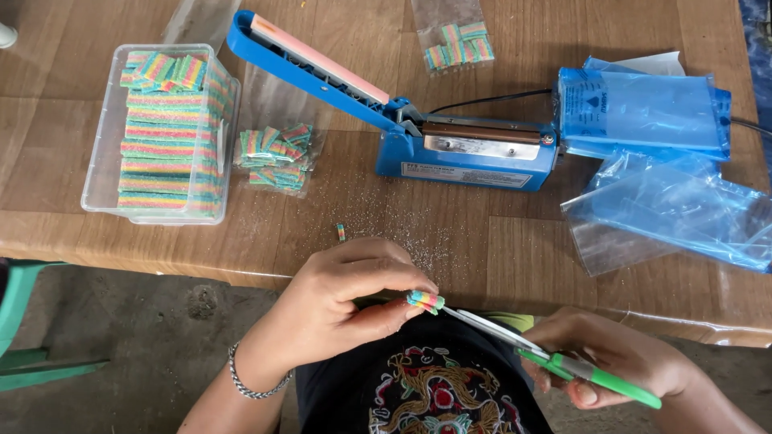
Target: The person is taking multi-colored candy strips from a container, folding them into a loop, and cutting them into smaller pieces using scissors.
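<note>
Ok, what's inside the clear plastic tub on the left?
The clear plastic tub holds rainbow-striped candy strips stacked flat in rows, with a few loose pieces on top at the far end. The upper strips cover whatever lies under them, so its floor cannot be seen.

Illumination: soft, even daylight; no single source discernible; shadows faint and diffuse. Glare: mild sheen on the blue plastic bags (667, 201) and on the metal plate of the heat sealer (466, 149). Focus: sharp across the wooden table (498, 249); no motion blur. Distortion: slight wide-angle bowing at the frame edges; colours saturated.
</note>
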